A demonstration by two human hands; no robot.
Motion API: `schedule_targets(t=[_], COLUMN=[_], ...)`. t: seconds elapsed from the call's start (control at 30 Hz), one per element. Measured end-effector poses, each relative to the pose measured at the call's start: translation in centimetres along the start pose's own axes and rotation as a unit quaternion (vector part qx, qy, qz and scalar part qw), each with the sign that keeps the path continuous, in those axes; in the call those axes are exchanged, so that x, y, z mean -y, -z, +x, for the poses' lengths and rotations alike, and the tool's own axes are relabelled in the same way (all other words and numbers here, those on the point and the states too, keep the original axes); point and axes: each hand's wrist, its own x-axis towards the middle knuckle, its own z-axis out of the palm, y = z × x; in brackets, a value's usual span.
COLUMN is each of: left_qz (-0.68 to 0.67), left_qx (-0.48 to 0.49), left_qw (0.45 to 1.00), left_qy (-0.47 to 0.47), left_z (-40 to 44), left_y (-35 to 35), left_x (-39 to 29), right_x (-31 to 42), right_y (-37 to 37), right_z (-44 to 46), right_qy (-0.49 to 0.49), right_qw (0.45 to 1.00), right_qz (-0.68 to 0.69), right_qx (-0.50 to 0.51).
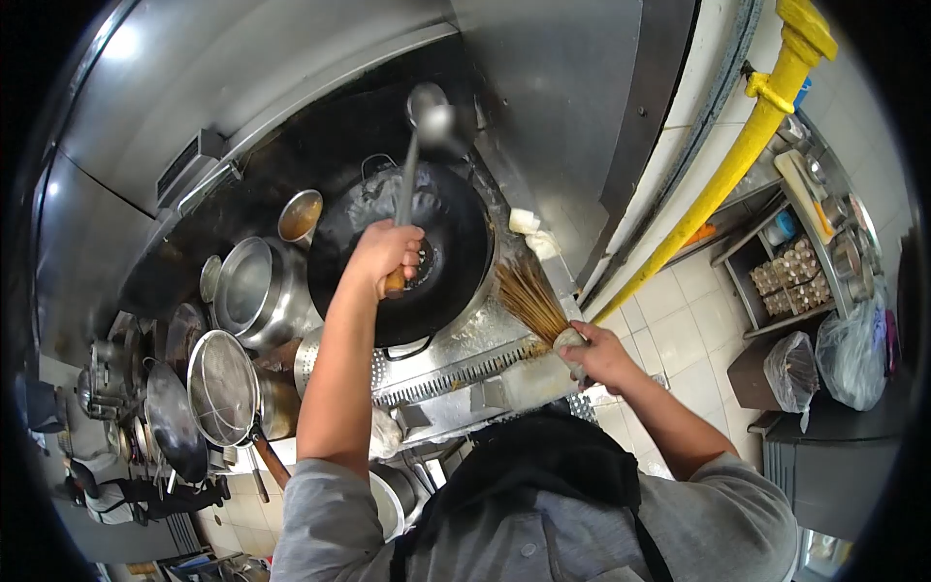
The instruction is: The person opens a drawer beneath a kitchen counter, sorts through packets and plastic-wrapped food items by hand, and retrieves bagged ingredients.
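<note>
My left hand (387,254) is closed round the wooden-ended handle of a metal ladle (408,175). The ladle's head is raised over the far side of a large black wok (451,267), which sits on the stove and holds some liquid. To the right of the wok, my right hand (603,357) grips the bound end of a bundled bristle brush (530,296). Its bristles point away from me, over the metal stove top (524,383). White folded cloths (531,231) lie beyond the brush.
Left of the wok stand a metal pot (246,286), a small ladle (301,215) and a mesh strainer (222,385). A yellow pipe (722,184) runs along the right. Egg trays (790,276) fill a shelf. Another person (116,500) is at far lower left.
</note>
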Motion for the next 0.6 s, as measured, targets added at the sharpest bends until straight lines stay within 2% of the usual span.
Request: schedule_targets(t=[0.07, 0.17, 0.23, 0.27, 0.33, 0.37, 0.4, 0.43, 0.47, 0.53, 0.57, 0.6], left_qz=[0.105, 0.097, 0.085, 0.075, 0.097, 0.112, 0.116, 0.1, 0.087, 0.066, 0.056, 0.05], left_qx=[-0.054, -0.084, -0.089, -0.095, -0.107, -0.108, -0.112, -0.108, -0.104, -0.105, -0.105, -0.108], left_qw=[0.99, 0.985, 0.983, 0.984, 0.981, 0.978, 0.976, 0.978, 0.979, 0.982, 0.983, 0.983], left_qy=[-0.075, -0.119, -0.135, -0.132, -0.132, -0.141, -0.146, -0.147, -0.15, -0.146, -0.139, -0.139], left_z=[-0.1, -1.6, -2.9, -3.6, -5.2, -6.0, -6.2, -6.3, -6.5, -7.0, -7.3, -7.8], left_y=[1.3, 1.6, 2.0, 2.4, 3.6, 3.9, 4.5, 4.7, 4.8, 5.1, 5.4, 6.0], left_x=[0.6, 0.0, 0.2, 0.4, 1.0, 1.2, 1.5, 1.7, 1.8, 2.2, 2.4, 2.6], right_x=[-0.1, 0.5, 1.2, 2.7, 6.8, 8.0, 8.9, 9.3, 8.5, 6.9, 6.7, 6.6], right_y=[0.8, 0.5, -0.5, -0.3, -0.3, -1.0, -2.2, -3.4, -4.7, -7.0, -6.9, -6.6], right_z=[1.6, 6.6, 7.4, 7.3, 6.6, 6.5, 6.5, 6.4, 6.7, 7.6, 7.5, 7.5], right_qy=[-0.015, -0.038, -0.063, -0.067, -0.15, -0.158, -0.046, 0.069, 0.064, 0.199, 0.198, 0.18], right_qw=[0.998, 0.971, 0.927, 0.922, 0.876, 0.87, 0.816, 0.739, 0.735, 0.618, 0.613, 0.568], right_qz=[-0.057, -0.229, -0.354, -0.364, -0.419, -0.426, -0.541, -0.639, -0.644, -0.719, -0.722, -0.76], right_qx=[0.012, 0.061, 0.104, 0.109, 0.188, 0.193, 0.199, 0.202, 0.205, 0.248, 0.252, 0.261])
